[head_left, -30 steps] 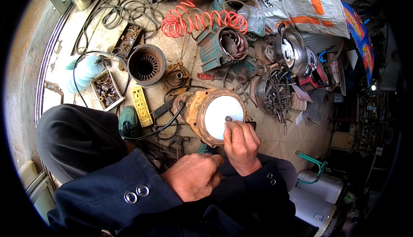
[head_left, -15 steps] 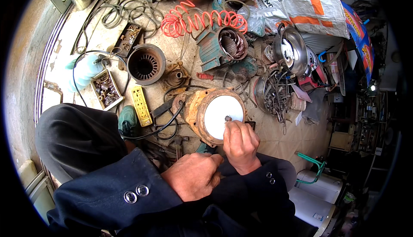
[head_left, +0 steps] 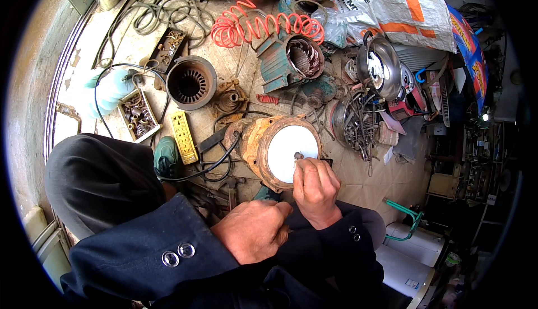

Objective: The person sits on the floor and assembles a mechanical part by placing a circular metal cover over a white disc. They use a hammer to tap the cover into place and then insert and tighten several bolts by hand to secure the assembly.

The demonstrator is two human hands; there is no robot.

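Observation:
An orange, rusty motor or pump housing (head_left: 255, 151) stands in front of me, its round end faced with a white disc (head_left: 284, 151). A small dark stub (head_left: 298, 156) shows near the disc's middle. My right hand (head_left: 316, 192) is closed in a pinch at the disc, its fingertips right against the stub. What is between the fingertips, if anything, is too small to make out. Lower and to the left, my left hand (head_left: 253, 231) lies with its fingers curled under, apart from the housing. Its palm is hidden, along with anything in it.
Beyond are a rusty stator casing (head_left: 190, 84), a green motor housing (head_left: 280, 65) and a coiled red hose (head_left: 227, 29). A yellow power strip (head_left: 184, 138) and a box of small parts (head_left: 139, 117) lie left. At right are a metal pan (head_left: 397, 72) and a tool-filled tub (head_left: 339, 121).
My right hand has shifted very slightly to the right, still pinched at the stub. The left hand and the orange housing look the same.

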